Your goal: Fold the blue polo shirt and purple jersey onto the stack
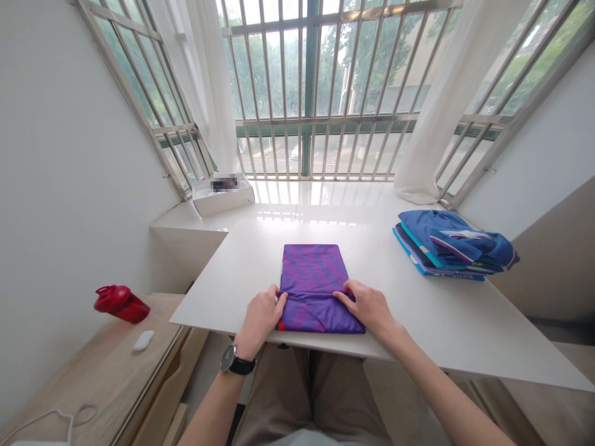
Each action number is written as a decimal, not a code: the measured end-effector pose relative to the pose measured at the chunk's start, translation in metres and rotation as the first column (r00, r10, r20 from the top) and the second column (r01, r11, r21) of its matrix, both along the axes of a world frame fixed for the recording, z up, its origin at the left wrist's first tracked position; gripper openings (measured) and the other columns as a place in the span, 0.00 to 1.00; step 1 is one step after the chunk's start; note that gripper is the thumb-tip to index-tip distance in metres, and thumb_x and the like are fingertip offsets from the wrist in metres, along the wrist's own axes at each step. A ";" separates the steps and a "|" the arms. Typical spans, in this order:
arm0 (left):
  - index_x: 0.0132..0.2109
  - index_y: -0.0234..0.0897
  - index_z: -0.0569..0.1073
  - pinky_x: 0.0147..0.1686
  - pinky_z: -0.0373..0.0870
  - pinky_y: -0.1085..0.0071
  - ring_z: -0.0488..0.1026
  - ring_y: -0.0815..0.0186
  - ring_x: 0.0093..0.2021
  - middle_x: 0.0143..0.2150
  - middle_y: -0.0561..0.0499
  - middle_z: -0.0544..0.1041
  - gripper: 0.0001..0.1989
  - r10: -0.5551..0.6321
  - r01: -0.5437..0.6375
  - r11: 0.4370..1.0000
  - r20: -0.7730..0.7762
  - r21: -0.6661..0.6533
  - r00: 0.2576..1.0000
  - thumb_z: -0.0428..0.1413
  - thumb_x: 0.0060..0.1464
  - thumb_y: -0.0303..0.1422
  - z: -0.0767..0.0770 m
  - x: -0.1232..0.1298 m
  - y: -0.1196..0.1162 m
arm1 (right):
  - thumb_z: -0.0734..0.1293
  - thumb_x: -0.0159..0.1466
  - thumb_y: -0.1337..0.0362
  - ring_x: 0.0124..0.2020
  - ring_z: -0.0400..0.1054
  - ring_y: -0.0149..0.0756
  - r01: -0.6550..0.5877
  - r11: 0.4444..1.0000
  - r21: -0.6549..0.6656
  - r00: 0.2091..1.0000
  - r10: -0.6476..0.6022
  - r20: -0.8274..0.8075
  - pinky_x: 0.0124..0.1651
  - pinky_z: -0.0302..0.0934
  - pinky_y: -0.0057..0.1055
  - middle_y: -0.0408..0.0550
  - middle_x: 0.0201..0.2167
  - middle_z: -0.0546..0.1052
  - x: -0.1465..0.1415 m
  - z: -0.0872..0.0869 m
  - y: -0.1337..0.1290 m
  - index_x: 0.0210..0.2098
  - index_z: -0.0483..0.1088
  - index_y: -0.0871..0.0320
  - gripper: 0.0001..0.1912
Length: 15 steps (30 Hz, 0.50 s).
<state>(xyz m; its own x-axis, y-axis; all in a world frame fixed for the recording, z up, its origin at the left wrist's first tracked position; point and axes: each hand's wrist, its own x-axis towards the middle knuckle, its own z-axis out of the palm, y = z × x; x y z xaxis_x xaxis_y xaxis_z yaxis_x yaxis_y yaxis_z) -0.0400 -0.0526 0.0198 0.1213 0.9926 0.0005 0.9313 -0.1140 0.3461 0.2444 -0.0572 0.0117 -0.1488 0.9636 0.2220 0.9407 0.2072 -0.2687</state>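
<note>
A folded purple garment (312, 272) with darker diagonal stripes lies flat in the middle of the white table (223, 291), near its front edge. My left hand (263, 319) is on the garment's lower left side, and my right hand (365, 303) is on its lower right side. Both hands hold a loose folded flap across the lower part. A stack of folded blue garments (449, 244) with teal and white trim lies to the right on the table, apart from both hands.
To the left, a light wooden cabinet top (97, 371) holds a red bottle (121, 303) lying on its side and a white computer mouse (144, 340). A white open box (223, 197) sits on the white windowsill (320, 198) ahead, below barred windows and white curtains.
</note>
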 end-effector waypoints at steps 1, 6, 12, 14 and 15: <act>0.44 0.37 0.70 0.31 0.66 0.70 0.77 0.60 0.32 0.32 0.47 0.78 0.12 0.021 -0.022 0.999 0.016 0.028 1.000 0.47 0.67 0.40 0.001 -0.003 -0.001 | 0.60 0.69 0.51 0.35 0.72 0.40 0.005 0.998 0.064 1.000 -0.004 -0.024 0.35 0.59 0.33 0.47 0.34 0.78 0.000 0.003 -0.003 0.37 0.70 0.55 0.15; 0.54 0.36 0.69 0.53 0.68 0.60 0.73 0.57 0.54 0.53 0.41 0.75 0.15 -0.094 0.055 0.926 0.087 0.374 0.992 0.45 0.67 0.36 0.001 0.002 -0.027 | 0.61 0.69 0.59 0.46 0.69 0.43 -0.160 0.948 0.276 0.977 0.193 -0.094 0.49 0.64 0.39 0.53 0.44 0.76 -0.015 0.022 -0.036 0.44 0.71 0.55 0.10; 0.68 0.35 0.59 0.63 0.58 0.50 0.56 0.48 0.68 0.69 0.37 0.60 0.31 -0.324 0.352 0.869 -0.137 0.347 0.936 0.47 0.64 0.48 -0.027 0.032 -0.063 | 0.67 0.65 0.57 0.53 0.68 0.48 -0.304 0.937 0.175 0.951 0.309 -0.004 0.54 0.65 0.47 0.55 0.51 0.75 -0.038 0.004 -0.060 0.51 0.70 0.54 0.16; 0.68 0.36 0.58 0.64 0.57 0.49 0.55 0.48 0.69 0.70 0.38 0.58 0.32 -0.320 0.362 0.874 -0.177 0.325 0.931 0.46 0.65 0.48 -0.034 0.034 -0.061 | 0.67 0.65 0.57 0.53 0.69 0.48 -0.274 0.944 0.183 0.960 0.278 0.001 0.54 0.66 0.47 0.56 0.53 0.75 -0.037 -0.005 -0.059 0.53 0.70 0.54 0.18; 0.68 0.36 0.58 0.64 0.57 0.49 0.54 0.48 0.69 0.70 0.38 0.57 0.32 -0.313 0.359 0.877 -0.188 0.318 0.931 0.46 0.65 0.48 -0.036 0.033 -0.058 | 0.67 0.65 0.56 0.53 0.69 0.48 -0.268 0.945 0.188 0.962 0.273 0.003 0.54 0.66 0.47 0.56 0.53 0.75 -0.035 -0.008 -0.057 0.54 0.70 0.54 0.19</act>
